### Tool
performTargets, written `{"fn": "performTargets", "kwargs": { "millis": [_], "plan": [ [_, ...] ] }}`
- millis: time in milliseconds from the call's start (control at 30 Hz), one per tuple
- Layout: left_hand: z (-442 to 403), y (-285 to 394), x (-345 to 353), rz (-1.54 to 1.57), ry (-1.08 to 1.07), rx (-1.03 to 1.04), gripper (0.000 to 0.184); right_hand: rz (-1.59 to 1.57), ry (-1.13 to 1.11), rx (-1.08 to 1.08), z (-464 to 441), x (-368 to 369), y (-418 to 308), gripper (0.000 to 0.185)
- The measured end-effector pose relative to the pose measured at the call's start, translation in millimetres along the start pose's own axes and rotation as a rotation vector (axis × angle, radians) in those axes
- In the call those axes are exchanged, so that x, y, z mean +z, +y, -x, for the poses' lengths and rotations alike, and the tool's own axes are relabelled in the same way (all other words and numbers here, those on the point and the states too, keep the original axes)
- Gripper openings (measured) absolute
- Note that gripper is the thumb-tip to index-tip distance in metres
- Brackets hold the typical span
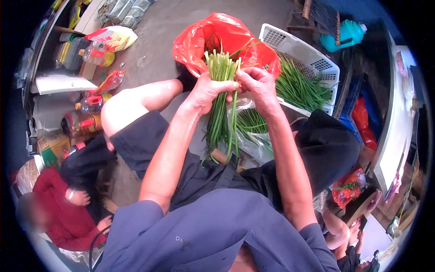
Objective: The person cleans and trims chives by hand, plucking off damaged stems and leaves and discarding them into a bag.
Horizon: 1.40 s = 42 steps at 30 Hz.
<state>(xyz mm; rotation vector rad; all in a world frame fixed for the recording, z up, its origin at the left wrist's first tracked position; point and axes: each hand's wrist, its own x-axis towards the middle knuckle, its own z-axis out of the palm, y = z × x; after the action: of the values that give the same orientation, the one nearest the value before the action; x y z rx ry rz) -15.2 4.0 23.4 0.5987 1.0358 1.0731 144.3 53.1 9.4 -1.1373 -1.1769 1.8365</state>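
A thick bundle of Chinese chives (219,109) stands upright in front of me, pale cut ends up and green leaves hanging toward my lap. My left hand (207,92) is wrapped round it, thumb across the front. My right hand (259,84) pinches a stalk at the bundle's right side, close to the left thumb. Just behind the pale ends is a red plastic bag (226,31), open at the top, with trimmings inside. More chives (251,122) lie in a clear plastic bag (256,147) below my right hand.
A white perforated crate (299,43) holding loose chives (301,86) stands to the right. Beyond it is a teal jug (342,35). Bottles (93,104) and packets line the left side. A seated person in a red top (68,213) is at lower left; another person's limbs show at lower right.
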Motion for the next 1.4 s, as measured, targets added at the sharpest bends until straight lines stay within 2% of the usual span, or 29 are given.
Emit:
{"fn": "performTargets", "kwargs": {
  "millis": [467, 533, 767, 867, 933, 1167, 1400],
  "plan": [
    [-3, -5, 3, -0.004, -0.008, -0.044, 0.02, 0.016, -0.001, 0.01, 4, 0, 17, 0.013],
    [-3, -4, 3, 0.013, 0.005, -0.073, 0.019, -0.009, -0.004, -0.017, 3, -1, 20, 0.022],
    [-3, -3, 0, 0.045, -0.015, -0.08, 0.018, -0.006, 0.008, -0.032, 2, 0, 24, 0.022],
    [-4, -6, -1, 0.066, -0.022, -0.109, 0.019, 0.064, 0.012, -0.041, 5, 3, 21, 0.016],
    [-3, -5, 6, 0.001, 0.052, -0.068, 0.02, 0.273, 0.062, -0.102, 6, 5, 16, 0.018],
    [-6, -8, -3, -0.032, 0.03, -0.085, 0.02, 0.379, 0.093, -0.241, -4, -1, 35, 0.019],
    [-1, -3, -6, 0.009, 0.01, -0.181, 0.023, 0.458, 0.251, -0.309, -7, -2, 34, 0.018]
  ]
}}
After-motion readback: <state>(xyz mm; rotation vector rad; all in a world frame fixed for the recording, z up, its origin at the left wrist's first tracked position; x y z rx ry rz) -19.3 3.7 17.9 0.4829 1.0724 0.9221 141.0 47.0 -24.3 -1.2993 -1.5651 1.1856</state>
